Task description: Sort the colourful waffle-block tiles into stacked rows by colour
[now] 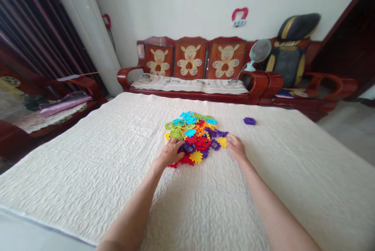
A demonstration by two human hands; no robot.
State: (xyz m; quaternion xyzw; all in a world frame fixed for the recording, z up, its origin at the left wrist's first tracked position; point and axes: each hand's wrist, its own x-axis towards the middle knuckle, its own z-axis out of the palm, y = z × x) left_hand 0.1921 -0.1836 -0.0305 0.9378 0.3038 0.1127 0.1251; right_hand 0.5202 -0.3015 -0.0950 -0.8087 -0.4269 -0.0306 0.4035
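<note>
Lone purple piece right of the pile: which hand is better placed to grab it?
Right, likely: the right hand is at the right edge of the pile, nearer the lone purple piece; the left hand is at the pile's left.

Multicoloured pieces (195, 138), cream wavy-patterned cover (96, 157)

Pieces (202, 143) lie on the cloth (102, 157), before the sofa (205, 97).

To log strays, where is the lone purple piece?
In the head view, the lone purple piece lies on the white cover, right of the colourful pile and beyond the right hand.
</note>
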